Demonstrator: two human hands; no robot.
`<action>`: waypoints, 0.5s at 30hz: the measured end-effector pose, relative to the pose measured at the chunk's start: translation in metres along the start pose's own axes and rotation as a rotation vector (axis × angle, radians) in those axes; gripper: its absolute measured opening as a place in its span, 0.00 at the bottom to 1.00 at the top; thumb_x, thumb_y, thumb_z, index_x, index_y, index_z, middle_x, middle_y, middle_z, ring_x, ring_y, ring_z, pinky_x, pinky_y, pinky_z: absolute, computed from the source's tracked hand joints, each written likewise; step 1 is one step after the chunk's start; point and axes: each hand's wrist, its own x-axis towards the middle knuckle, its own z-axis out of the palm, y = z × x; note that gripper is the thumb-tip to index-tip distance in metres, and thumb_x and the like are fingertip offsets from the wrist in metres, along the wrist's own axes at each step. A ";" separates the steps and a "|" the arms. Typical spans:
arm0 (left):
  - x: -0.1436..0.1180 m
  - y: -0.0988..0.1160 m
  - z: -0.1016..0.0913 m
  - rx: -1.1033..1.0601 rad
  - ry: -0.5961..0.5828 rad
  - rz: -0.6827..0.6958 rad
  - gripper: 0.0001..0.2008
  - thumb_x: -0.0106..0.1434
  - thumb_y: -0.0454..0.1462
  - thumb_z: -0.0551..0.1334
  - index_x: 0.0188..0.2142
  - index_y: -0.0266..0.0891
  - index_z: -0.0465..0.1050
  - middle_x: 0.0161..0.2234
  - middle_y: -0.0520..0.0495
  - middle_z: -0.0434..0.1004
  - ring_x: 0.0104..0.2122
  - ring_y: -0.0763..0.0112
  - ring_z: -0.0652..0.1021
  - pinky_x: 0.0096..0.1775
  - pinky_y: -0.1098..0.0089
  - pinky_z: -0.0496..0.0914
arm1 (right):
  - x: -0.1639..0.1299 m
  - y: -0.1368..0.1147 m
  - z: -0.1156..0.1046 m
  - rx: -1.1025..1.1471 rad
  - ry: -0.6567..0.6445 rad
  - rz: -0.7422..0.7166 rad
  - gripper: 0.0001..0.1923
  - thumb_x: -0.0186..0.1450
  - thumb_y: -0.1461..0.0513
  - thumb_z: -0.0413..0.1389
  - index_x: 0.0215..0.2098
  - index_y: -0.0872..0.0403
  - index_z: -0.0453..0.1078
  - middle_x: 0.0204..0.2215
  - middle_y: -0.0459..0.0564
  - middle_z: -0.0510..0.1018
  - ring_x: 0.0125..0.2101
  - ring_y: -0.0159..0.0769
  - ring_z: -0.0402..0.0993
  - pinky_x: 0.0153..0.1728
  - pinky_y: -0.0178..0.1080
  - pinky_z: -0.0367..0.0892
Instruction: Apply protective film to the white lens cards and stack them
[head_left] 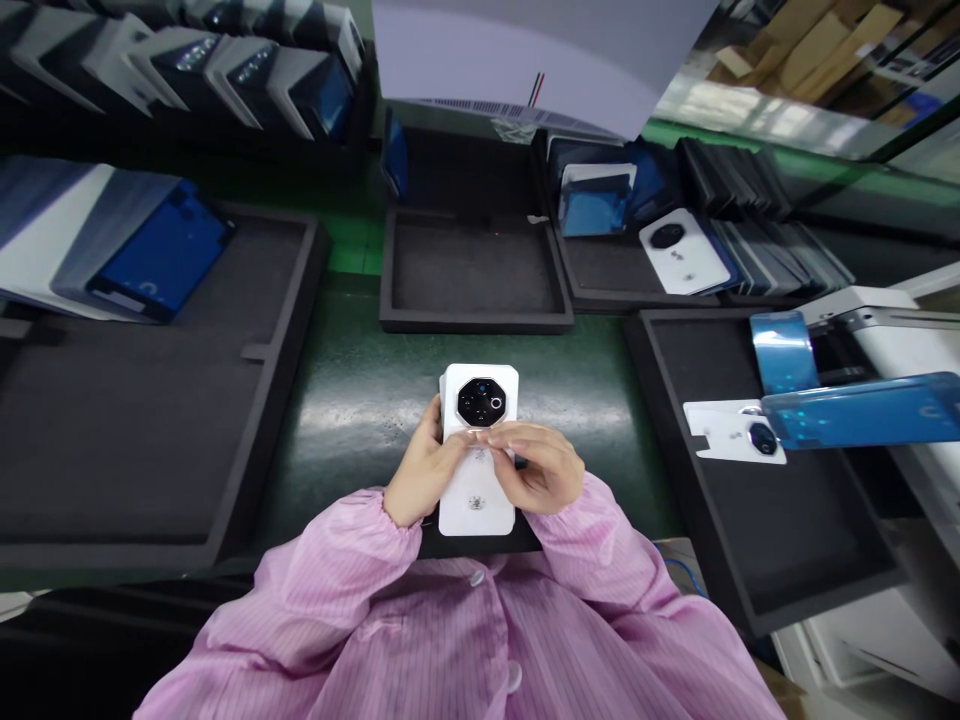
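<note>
A white phone [478, 500] with a black octagonal camera block lies back-up in front of me, held over the green bench mat [352, 400]. My left hand [422, 470] grips its left edge. My right hand [540, 465] holds the right edge, with fingertips pressed across the middle of the back just under the camera block. Both sleeves are pink.
Black foam trays stand around: a large one on the left [225, 480], one ahead [472, 320], one at the right [750, 560] with a white phone [731, 432]. Blue-filmed phones [161, 255] lean at the left; a blue-filmed part [862, 410] juts in from the right.
</note>
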 end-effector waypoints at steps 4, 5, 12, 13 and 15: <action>0.000 -0.002 -0.002 0.017 -0.018 0.028 0.21 0.55 0.38 0.65 0.48 0.37 0.66 0.43 0.45 0.76 0.40 0.65 0.76 0.41 0.67 0.70 | 0.003 -0.001 0.000 -0.007 -0.009 -0.023 0.31 0.55 0.76 0.58 0.54 0.50 0.66 0.34 0.45 0.83 0.33 0.33 0.82 0.33 0.35 0.80; 0.000 -0.002 -0.002 0.017 -0.018 0.033 0.21 0.55 0.38 0.64 0.48 0.37 0.66 0.43 0.45 0.76 0.40 0.65 0.76 0.41 0.67 0.70 | 0.004 -0.002 0.000 -0.012 -0.011 -0.032 0.31 0.55 0.77 0.58 0.54 0.51 0.65 0.34 0.45 0.83 0.33 0.33 0.82 0.34 0.36 0.80; -0.001 -0.001 -0.001 -0.021 -0.023 0.017 0.24 0.55 0.39 0.65 0.51 0.38 0.63 0.43 0.44 0.76 0.39 0.64 0.78 0.38 0.68 0.71 | 0.004 -0.001 -0.003 -0.195 -0.066 0.003 0.28 0.58 0.73 0.57 0.54 0.46 0.64 0.31 0.42 0.82 0.43 0.41 0.80 0.51 0.53 0.73; -0.001 -0.001 -0.001 -0.032 -0.024 0.018 0.25 0.55 0.39 0.65 0.51 0.38 0.62 0.44 0.44 0.76 0.39 0.64 0.78 0.38 0.68 0.71 | 0.004 -0.001 -0.004 -0.232 -0.081 0.035 0.27 0.59 0.72 0.57 0.53 0.46 0.64 0.32 0.43 0.82 0.46 0.43 0.79 0.54 0.57 0.69; -0.001 -0.002 -0.001 -0.056 -0.028 0.014 0.26 0.55 0.39 0.65 0.52 0.38 0.61 0.46 0.43 0.75 0.40 0.64 0.78 0.38 0.68 0.72 | 0.006 -0.002 -0.006 -0.307 -0.121 0.103 0.26 0.60 0.69 0.57 0.55 0.47 0.63 0.40 0.48 0.81 0.54 0.49 0.71 0.58 0.63 0.59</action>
